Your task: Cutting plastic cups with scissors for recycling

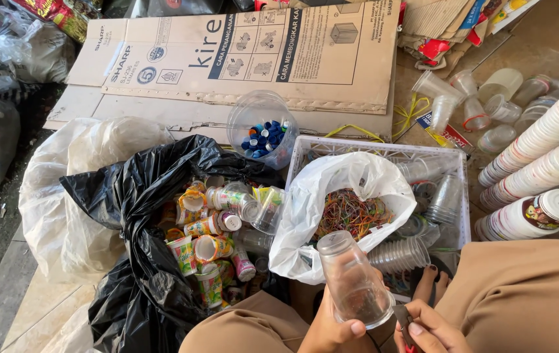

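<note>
A seated person's left hand is gripping a clear plastic cup near its mouth, tilting it base-up over the lap, seemingly to keep the rim within reach of the right hand, which is closing around a small dark tool with red handles, possibly scissors. Just beyond the cup, a white bag of coloured rubber bands is sitting open inside a white plastic crate, beside nested clear cups. To the left, a black bag is lying spread open, showing small printed drink bottles. Farther out, a clear tub of blue caps is resting on flattened cardboard, with long stacks of white cups to the right.
</note>
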